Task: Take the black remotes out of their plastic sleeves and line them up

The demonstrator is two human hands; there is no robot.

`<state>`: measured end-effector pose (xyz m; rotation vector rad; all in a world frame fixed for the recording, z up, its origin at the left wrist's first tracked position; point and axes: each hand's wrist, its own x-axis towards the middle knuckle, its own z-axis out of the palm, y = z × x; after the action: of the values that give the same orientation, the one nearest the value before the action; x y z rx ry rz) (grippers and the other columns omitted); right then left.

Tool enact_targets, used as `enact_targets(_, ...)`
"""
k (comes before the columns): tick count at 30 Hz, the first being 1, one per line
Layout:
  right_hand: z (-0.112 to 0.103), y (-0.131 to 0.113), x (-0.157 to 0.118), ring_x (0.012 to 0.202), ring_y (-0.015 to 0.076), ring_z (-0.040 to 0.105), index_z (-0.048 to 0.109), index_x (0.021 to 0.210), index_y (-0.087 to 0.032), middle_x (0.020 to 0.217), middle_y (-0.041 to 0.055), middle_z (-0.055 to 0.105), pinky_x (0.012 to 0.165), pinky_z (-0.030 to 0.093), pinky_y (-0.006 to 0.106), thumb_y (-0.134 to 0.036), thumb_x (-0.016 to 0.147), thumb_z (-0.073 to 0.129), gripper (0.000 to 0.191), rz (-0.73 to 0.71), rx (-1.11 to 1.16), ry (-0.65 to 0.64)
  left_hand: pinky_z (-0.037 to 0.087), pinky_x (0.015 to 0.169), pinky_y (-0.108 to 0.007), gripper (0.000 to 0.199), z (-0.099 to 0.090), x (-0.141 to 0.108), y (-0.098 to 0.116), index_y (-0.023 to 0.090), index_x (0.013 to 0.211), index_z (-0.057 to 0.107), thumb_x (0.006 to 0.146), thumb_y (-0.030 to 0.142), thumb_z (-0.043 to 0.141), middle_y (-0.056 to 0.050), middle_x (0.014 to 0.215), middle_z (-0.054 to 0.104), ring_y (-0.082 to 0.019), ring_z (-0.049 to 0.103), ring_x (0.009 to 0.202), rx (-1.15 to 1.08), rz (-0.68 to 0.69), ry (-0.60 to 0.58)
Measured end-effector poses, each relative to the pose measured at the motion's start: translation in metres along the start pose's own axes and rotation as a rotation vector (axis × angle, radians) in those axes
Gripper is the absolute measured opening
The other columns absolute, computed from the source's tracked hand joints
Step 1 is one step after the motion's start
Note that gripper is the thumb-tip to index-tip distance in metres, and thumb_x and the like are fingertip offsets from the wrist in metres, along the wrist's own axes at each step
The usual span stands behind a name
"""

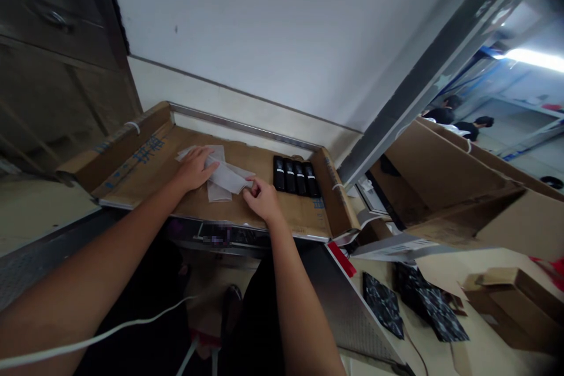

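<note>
My left hand [194,167] lies flat, fingers spread, pressing on a small stack of thin translucent bags [220,179] on the cardboard-lined work surface [145,179]. My right hand [263,198] pinches the right end of the topmost bag between thumb and fingers. A row of several black rectangular devices [295,177] lies side by side just right of my right hand, not touched.
The cardboard lining folds up as walls at the left [118,144] and right [337,194]. Large open cardboard boxes [462,182] stand to the right. Dark patterned pouches [423,299] and a small brown box [511,299] lie on a table at lower right. A white cable [110,332] crosses below. People sit far off at right.
</note>
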<state>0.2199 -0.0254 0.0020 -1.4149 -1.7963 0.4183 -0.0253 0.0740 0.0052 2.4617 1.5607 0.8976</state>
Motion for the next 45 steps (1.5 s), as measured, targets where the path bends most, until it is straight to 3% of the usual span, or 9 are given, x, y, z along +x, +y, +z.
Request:
enact_targets(8, 0.008, -0.004, 0.009, 0.069, 0.0152, 0.057, 0.078, 0.107, -0.02, 0.075, 0.0002, 0.067, 0.071, 0.043, 0.025, -0.022, 0.092, 0.064, 0.02, -0.049, -0.02, -0.022, 0.036, 0.117, -0.039, 0.054, 0.001, 0.0, 0.001, 0.014, 0.133, 0.058, 0.095, 0.048, 0.039, -0.014, 0.138, 0.06, -0.028, 0.051, 0.132, 0.003, -0.011, -0.008)
enact_targets(14, 0.003, -0.025, -0.006, 0.074, 0.0171, 0.058, 0.077, 0.105, -0.017, 0.083, 0.0045, 0.066, 0.073, 0.046, 0.028, -0.02, 0.096, 0.057, 0.023, -0.117, 0.094, 0.162, 0.037, 0.116, -0.039, 0.047, -0.006, -0.006, 0.001, 0.017, 0.127, 0.06, 0.097, 0.047, 0.04, -0.012, 0.132, 0.063, -0.026, 0.054, 0.129, -0.116, 0.026, 0.11)
enact_targets(19, -0.018, -0.062, -0.091, 0.07, 0.0175, 0.054, 0.077, 0.105, -0.021, 0.077, 0.0021, 0.056, 0.065, 0.045, 0.029, -0.023, 0.097, 0.059, 0.021, -0.089, 0.241, 0.346, 0.048, 0.104, -0.04, 0.038, -0.024, -0.022, 0.011, 0.015, 0.116, 0.063, 0.098, 0.043, 0.045, -0.012, 0.118, 0.069, -0.024, 0.063, 0.112, -0.378, -0.119, 0.265)
enact_targets(24, -0.029, -0.065, -0.2, 0.074, 0.0166, 0.056, 0.077, 0.106, -0.028, 0.082, 0.0012, 0.058, 0.065, 0.045, 0.027, -0.017, 0.098, 0.059, 0.022, 0.074, 0.359, 0.239, 0.049, 0.101, -0.036, 0.028, -0.064, -0.122, 0.042, 0.015, 0.112, 0.065, 0.101, 0.036, 0.049, -0.008, 0.11, 0.07, -0.019, 0.065, 0.106, -0.569, -0.15, 0.602)
enact_targets(26, -0.025, -0.055, -0.228, 0.075, 0.0165, 0.057, 0.077, 0.105, -0.029, 0.082, 0.0011, 0.058, 0.065, 0.045, 0.026, -0.019, 0.098, 0.06, 0.021, 0.135, 0.358, 0.175, 0.049, 0.102, -0.035, 0.023, -0.07, -0.176, 0.05, 0.02, 0.113, 0.066, 0.1, 0.032, 0.051, -0.006, 0.112, 0.069, -0.019, 0.064, 0.109, -0.527, -0.133, 0.475)
enact_targets(29, -0.008, -0.039, -0.244, 0.078, 0.0173, 0.058, 0.078, 0.104, -0.029, 0.085, 0.0023, 0.058, 0.067, 0.046, 0.027, -0.02, 0.099, 0.059, 0.022, 0.171, 0.314, 0.103, 0.049, 0.103, -0.035, 0.025, -0.056, -0.234, 0.055, 0.026, 0.118, 0.064, 0.095, 0.033, 0.059, -0.006, 0.122, 0.066, -0.021, 0.063, 0.115, -0.471, -0.077, 0.072)
enact_targets(35, 0.032, -0.018, -0.223, 0.107, 0.0241, 0.058, 0.078, 0.101, -0.026, 0.112, 0.0086, 0.061, 0.093, 0.048, 0.037, -0.013, 0.092, 0.061, 0.022, 0.151, 0.165, 0.039, 0.039, 0.119, -0.048, 0.081, 0.006, -0.253, 0.079, 0.026, 0.148, 0.047, 0.073, 0.026, 0.078, -0.012, 0.153, 0.049, -0.031, 0.046, 0.141, -0.536, 0.004, -0.463)
enact_targets(39, 0.051, -0.003, -0.209, 0.1, 0.0225, 0.062, 0.079, 0.093, -0.026, 0.1, 0.0047, 0.067, 0.094, 0.048, 0.036, -0.005, 0.085, 0.064, 0.027, 0.215, 0.177, -0.105, 0.034, 0.121, -0.049, 0.09, 0.055, -0.26, 0.097, 0.022, 0.152, 0.041, 0.069, 0.02, 0.076, -0.015, 0.154, 0.048, -0.032, 0.046, 0.142, -0.705, -0.075, -0.602)
enact_targets(45, 0.069, 0.018, -0.202, 0.111, 0.0228, 0.06, 0.081, 0.092, -0.027, 0.109, 0.0057, 0.064, 0.1, 0.047, 0.035, -0.008, 0.085, 0.074, 0.022, 0.213, 0.211, -0.228, 0.035, 0.121, -0.047, 0.084, 0.107, -0.27, 0.079, 0.018, 0.15, 0.044, 0.071, 0.018, 0.072, -0.016, 0.154, 0.05, -0.031, 0.047, 0.142, -0.95, -0.239, -0.55)
